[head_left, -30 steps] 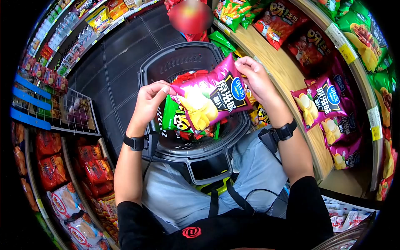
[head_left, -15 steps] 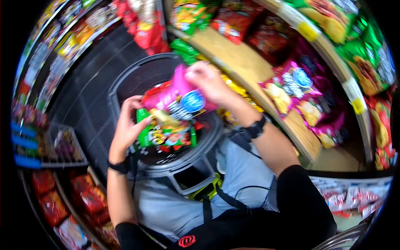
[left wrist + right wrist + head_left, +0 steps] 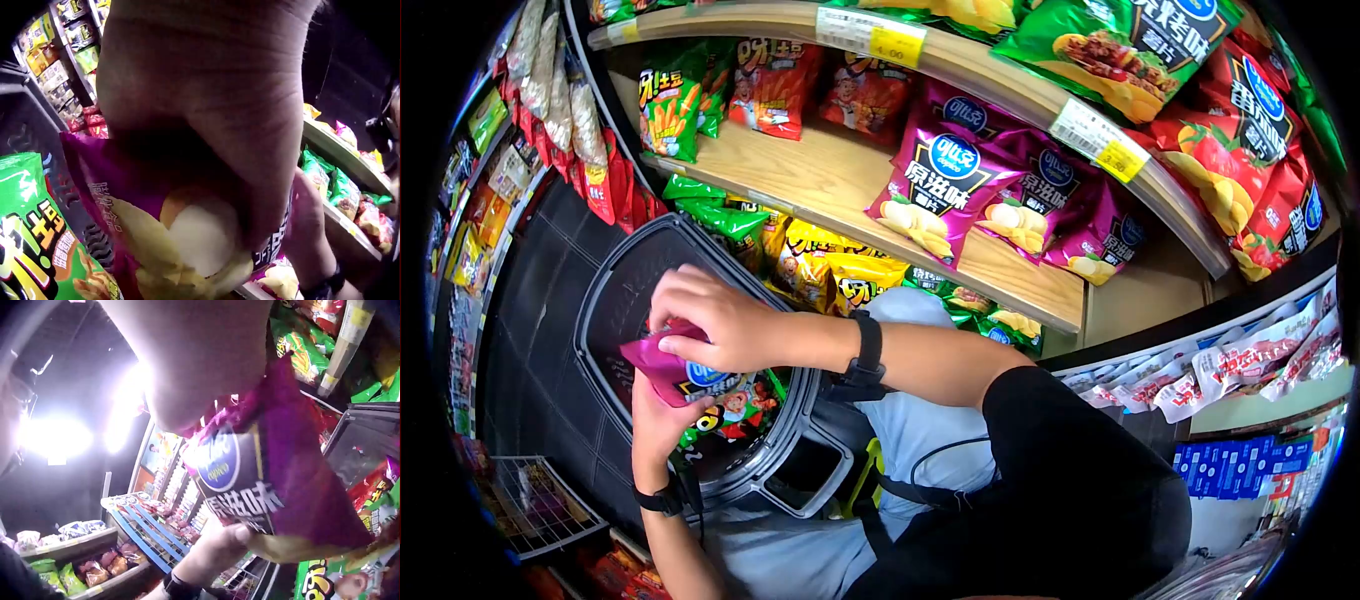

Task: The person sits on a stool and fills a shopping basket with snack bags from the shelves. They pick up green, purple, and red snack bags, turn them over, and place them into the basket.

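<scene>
Over the black basket (image 3: 610,285), both hands hold a purple chip bag (image 3: 662,368). The right hand (image 3: 718,322) grips its upper part with curled fingers, while the left hand (image 3: 658,425) grips the lower side, thumb on the front. In the left wrist view the left hand (image 3: 206,81) covers part of the purple bag (image 3: 131,181), with the right hand (image 3: 305,225) beyond it. The right wrist view shows the bag (image 3: 300,469) between the right hand (image 3: 200,350) and the left hand (image 3: 215,553). Below lies a green snack bag (image 3: 344,578).
A wooden shelf (image 3: 820,180) on the right holds purple bags (image 3: 945,185), red bags (image 3: 772,88) and green bags (image 3: 672,105). Yellow bags (image 3: 820,265) stand lower down. A wire rack (image 3: 540,505) stands at the lower left, beside dark floor tiles (image 3: 530,340).
The head view has swung right toward the shelf. The purple bag is tilted and partly folded between the hands, and the right hand has come over it, closer to the left hand.
</scene>
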Demonstrator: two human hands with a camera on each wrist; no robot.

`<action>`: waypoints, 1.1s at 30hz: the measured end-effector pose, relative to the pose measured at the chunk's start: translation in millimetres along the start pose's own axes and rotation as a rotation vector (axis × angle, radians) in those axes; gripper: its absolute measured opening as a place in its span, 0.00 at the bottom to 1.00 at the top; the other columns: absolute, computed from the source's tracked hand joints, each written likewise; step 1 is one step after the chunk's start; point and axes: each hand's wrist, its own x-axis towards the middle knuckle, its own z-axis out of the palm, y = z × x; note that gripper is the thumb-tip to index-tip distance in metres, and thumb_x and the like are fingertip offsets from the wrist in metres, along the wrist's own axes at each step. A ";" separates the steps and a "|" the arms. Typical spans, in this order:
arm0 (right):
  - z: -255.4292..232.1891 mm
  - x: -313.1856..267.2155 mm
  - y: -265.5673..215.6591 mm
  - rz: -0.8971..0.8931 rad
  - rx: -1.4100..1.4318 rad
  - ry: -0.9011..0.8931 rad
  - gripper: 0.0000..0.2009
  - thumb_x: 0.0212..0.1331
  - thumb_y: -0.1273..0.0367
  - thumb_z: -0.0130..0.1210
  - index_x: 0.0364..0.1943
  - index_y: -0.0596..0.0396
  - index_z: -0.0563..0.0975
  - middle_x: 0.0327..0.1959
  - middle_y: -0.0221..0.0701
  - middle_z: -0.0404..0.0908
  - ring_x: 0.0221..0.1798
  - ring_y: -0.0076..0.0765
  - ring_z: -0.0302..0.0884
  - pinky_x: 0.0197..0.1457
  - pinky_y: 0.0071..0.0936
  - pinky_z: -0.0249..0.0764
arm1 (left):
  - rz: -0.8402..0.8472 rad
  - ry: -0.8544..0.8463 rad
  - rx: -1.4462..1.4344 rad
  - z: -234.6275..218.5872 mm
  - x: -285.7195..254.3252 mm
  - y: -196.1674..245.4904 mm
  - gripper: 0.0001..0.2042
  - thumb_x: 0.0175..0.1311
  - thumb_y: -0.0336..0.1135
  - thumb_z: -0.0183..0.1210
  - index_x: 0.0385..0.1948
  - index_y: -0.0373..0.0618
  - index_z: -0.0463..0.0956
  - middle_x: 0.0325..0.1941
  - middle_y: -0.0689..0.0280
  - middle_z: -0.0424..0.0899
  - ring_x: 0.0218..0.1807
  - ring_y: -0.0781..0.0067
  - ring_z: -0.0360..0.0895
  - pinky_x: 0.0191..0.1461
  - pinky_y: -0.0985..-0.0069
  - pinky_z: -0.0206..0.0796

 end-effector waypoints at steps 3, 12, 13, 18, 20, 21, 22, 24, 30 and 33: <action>-10.8 2.0 -8.8 -0.061 -0.317 0.338 0.27 0.57 0.61 0.70 0.57 0.56 0.73 0.58 0.45 0.71 0.63 0.55 0.68 0.70 0.47 0.63 | -0.021 0.062 -0.205 -5.1 3.9 -8.6 0.42 0.46 0.27 0.78 0.67 0.38 0.65 0.61 0.61 0.80 0.61 0.67 0.79 0.69 0.68 0.70; 12.7 -13.0 12.8 0.555 0.077 0.103 0.67 0.47 0.51 0.79 0.79 0.62 0.37 0.76 0.60 0.54 0.81 0.59 0.54 0.83 0.47 0.54 | -0.063 0.137 -0.524 -18.1 9.9 -23.2 0.35 0.62 0.41 0.70 0.69 0.37 0.65 0.62 0.60 0.80 0.62 0.66 0.79 0.69 0.67 0.70; 15.7 -12.2 11.9 0.602 0.157 0.031 0.68 0.47 0.52 0.80 0.79 0.62 0.36 0.76 0.60 0.54 0.81 0.58 0.54 0.84 0.47 0.54 | -0.069 0.113 -0.551 -16.9 10.5 -24.5 0.35 0.63 0.40 0.69 0.69 0.37 0.64 0.64 0.59 0.79 0.63 0.65 0.78 0.70 0.66 0.69; 12.0 -3.0 -14.6 0.558 0.189 0.168 0.61 0.49 0.60 0.78 0.79 0.61 0.43 0.71 0.49 0.65 0.74 0.43 0.65 0.78 0.35 0.64 | -0.026 0.010 -0.641 -6.3 1.9 -21.6 0.36 0.70 0.47 0.64 0.73 0.37 0.60 0.70 0.56 0.74 0.70 0.62 0.74 0.75 0.65 0.64; 3.0 -15.6 -11.5 0.639 0.412 0.207 0.56 0.49 0.65 0.78 0.78 0.59 0.49 0.69 0.42 0.69 0.73 0.37 0.66 0.76 0.33 0.65 | -0.057 -0.098 -0.776 -7.8 0.5 -29.0 0.34 0.80 0.50 0.51 0.78 0.39 0.54 0.77 0.57 0.68 0.76 0.62 0.67 0.80 0.64 0.57; -0.4 -20.0 -6.5 0.626 0.447 0.227 0.55 0.49 0.66 0.78 0.78 0.59 0.51 0.69 0.40 0.70 0.73 0.36 0.66 0.76 0.33 0.65 | -0.100 -0.150 -0.843 -12.1 3.3 -48.1 0.33 0.83 0.51 0.46 0.80 0.40 0.52 0.79 0.57 0.66 0.78 0.62 0.65 0.81 0.63 0.55; -10.8 -20.1 -22.0 0.626 0.530 0.272 0.53 0.51 0.67 0.77 0.78 0.57 0.52 0.69 0.38 0.70 0.72 0.35 0.67 0.77 0.33 0.65 | -0.058 -0.185 -0.806 -5.9 -0.6 -28.3 0.34 0.84 0.53 0.44 0.81 0.41 0.50 0.79 0.58 0.65 0.79 0.62 0.64 0.81 0.62 0.54; -34.8 -30.5 -49.1 0.655 0.702 0.389 0.44 0.53 0.71 0.74 0.73 0.58 0.60 0.64 0.36 0.77 0.65 0.34 0.76 0.70 0.33 0.73 | -0.027 -0.171 -0.616 -0.9 -7.3 2.5 0.34 0.83 0.57 0.44 0.80 0.45 0.53 0.78 0.57 0.66 0.75 0.62 0.68 0.78 0.62 0.59; -124.7 -96.5 -114.3 0.588 0.586 0.583 0.38 0.62 0.72 0.68 0.74 0.58 0.59 0.66 0.39 0.76 0.65 0.37 0.79 0.68 0.36 0.78 | -0.076 -0.184 -0.378 -12.3 -12.3 8.5 0.30 0.83 0.55 0.43 0.76 0.46 0.61 0.66 0.56 0.78 0.64 0.64 0.78 0.66 0.65 0.69; -161.1 -144.7 -145.1 0.632 0.467 0.770 0.47 0.60 0.74 0.67 0.80 0.51 0.49 0.68 0.38 0.72 0.68 0.40 0.75 0.69 0.40 0.77 | -0.072 -0.169 -0.327 -16.5 -11.9 2.4 0.27 0.83 0.52 0.44 0.74 0.45 0.65 0.66 0.57 0.79 0.62 0.66 0.79 0.65 0.66 0.70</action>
